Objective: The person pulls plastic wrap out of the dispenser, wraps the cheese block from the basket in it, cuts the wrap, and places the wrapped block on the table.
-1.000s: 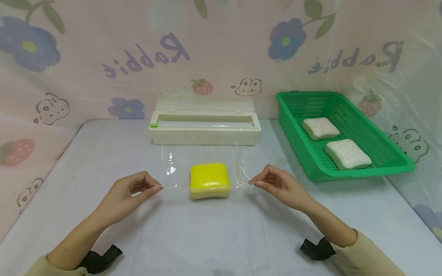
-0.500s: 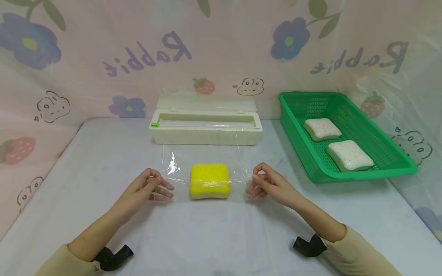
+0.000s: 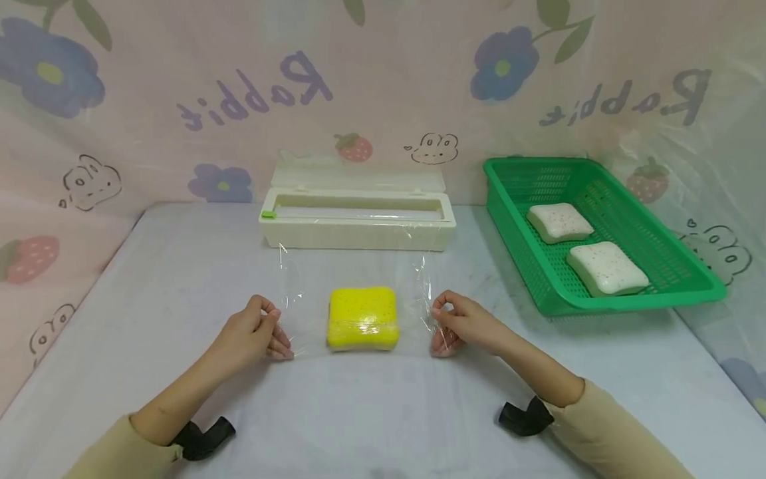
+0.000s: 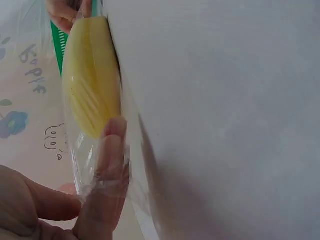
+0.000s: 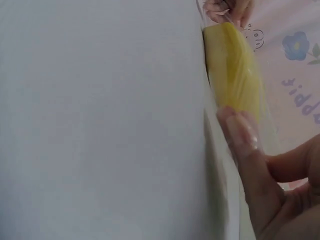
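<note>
A yellow sponge [image 3: 362,318] with a paler lower half lies on the table, under a clear sheet of plastic wrap [image 3: 308,332]. The wrap runs forward from a white dispenser [image 3: 358,235] and drapes over the sponge's top and front. My left hand [image 3: 256,330] pinches the wrap's left edge between thumb and index finger, its other fingers extended beneath the film. On the opposite side my right hand [image 3: 465,324] pinches the right edge in the same way. Both wrist views show fingertips close beside the ends of the film-covered sponge [image 4: 92,75].
The dispenser's lid [image 3: 358,177] stands raised at the back. A green basket [image 3: 541,303] on the right holds two white speckled sponges [image 3: 607,268]. A patterned curtain [image 3: 383,80] hangs behind the table.
Both hands have moved inward and lowered the wrap's front edge over the sponge; fingers now spread beneath the film. The sponge, dispenser and basket stay put.
</note>
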A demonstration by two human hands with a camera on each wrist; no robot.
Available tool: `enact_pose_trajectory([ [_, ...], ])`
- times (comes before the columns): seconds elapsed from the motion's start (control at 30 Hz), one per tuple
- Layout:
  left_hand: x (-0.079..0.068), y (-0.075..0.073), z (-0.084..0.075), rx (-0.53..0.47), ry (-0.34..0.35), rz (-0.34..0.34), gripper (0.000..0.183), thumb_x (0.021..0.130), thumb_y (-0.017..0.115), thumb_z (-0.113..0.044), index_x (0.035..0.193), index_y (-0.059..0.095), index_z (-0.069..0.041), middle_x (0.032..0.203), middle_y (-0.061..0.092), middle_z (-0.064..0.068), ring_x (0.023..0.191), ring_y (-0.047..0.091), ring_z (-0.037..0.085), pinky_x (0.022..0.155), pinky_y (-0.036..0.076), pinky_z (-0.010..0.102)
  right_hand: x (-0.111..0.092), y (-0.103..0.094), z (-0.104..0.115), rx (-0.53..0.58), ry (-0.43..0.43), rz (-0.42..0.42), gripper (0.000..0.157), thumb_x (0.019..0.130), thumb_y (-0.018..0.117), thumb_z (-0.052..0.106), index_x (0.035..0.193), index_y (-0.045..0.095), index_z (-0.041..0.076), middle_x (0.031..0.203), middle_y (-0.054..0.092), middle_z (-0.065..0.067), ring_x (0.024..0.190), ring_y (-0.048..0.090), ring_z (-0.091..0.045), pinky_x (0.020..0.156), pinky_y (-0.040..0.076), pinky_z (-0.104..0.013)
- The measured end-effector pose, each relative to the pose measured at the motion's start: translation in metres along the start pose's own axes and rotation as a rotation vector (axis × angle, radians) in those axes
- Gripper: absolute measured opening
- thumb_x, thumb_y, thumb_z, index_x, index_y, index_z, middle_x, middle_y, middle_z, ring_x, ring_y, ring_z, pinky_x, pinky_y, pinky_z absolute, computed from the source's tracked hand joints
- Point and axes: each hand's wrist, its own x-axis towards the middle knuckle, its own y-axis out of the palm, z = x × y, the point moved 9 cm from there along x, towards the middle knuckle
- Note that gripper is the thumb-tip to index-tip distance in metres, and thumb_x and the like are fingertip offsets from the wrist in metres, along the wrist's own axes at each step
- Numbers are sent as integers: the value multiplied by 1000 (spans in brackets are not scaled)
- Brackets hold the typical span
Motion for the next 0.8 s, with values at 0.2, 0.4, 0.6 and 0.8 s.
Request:
enact_pose_trajectory([
  [0.2, 5, 2, 16, -81, -90, 44, 17, 102, 37, -8, 107, 39, 9, 80, 68, 13, 70, 72, 24, 61, 58, 29, 4, -1, -15, 89, 125, 83, 20, 101, 45, 14, 108, 45, -5, 69, 68, -8, 61, 68, -16, 57, 56, -24],
  [0.4, 13, 4, 33, -168, -172, 137, 22, 100, 42, -11, 111, 46, 9, 87, 67, 11, 76, 72, 20, 64, 57, 26, 8, 0, -25, 255, 187, 141, 18, 99, 49, 13, 107, 49, -3, 74, 69, -8, 68, 71, -18, 67, 59, -31],
  [0.6, 7, 2, 46, -321, -259, 191, 34, 101, 43, -20, 118, 50, 9, 94, 70, 4, 85, 71, 14, 71, 57, 22, -1, -5, -25, 408, 145, 97, 18, 99, 46, 6, 112, 47, -7, 87, 69, -8, 83, 71, -19, 81, 58, -34],
  [0.8, -4, -20, 29, -217, -159, -52, 35, 102, 44, -22, 121, 47, 8, 103, 66, 11, 84, 68, 12, 74, 56, 23, -12, -24, -1, 160, -54, -158, 28, 95, 51, 6, 117, 49, -11, 103, 65, -13, 93, 65, -15, 84, 53, -23],
])
